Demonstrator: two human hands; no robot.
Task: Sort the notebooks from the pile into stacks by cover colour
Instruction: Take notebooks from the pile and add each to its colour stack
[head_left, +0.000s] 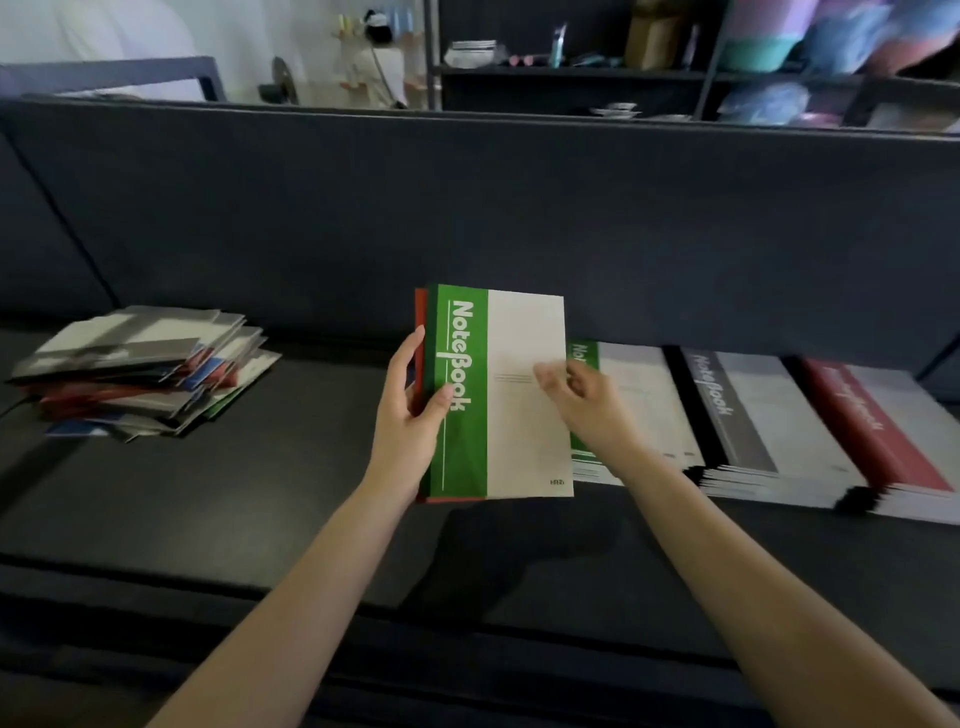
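The left hand (410, 415) is clamped on a small bundle of notebooks, thumb across the front of the green notebook (514, 332) and fingers behind the spine edge, which holds the bundle upright and facing the person so that the top cover's colour can be read. A red notebook (420, 322) shows as a thin strip behind it along the left and bottom edges. The right hand (587, 400) lies at the green notebook's free right edge with its fingers curled onto the cover; it looks placed to peel that top copy off, but blur hides whether it actually pinches the edge. The bundle hangs above the dark sofa seat (260, 493), just in front of the green stack (583, 358), probably the nearest drop for this copy. Beside that stack lie a grey stack (737, 415) and a red stack (862, 426), set in a row so the colours stay apart. The unsorted pile (140, 364) sits well off to the left, loose and skewed. The green notebook has a green band down its spine side with "NoteBook" in white lettering running along it, and a pale, plain panel with a few faint ruled lines.
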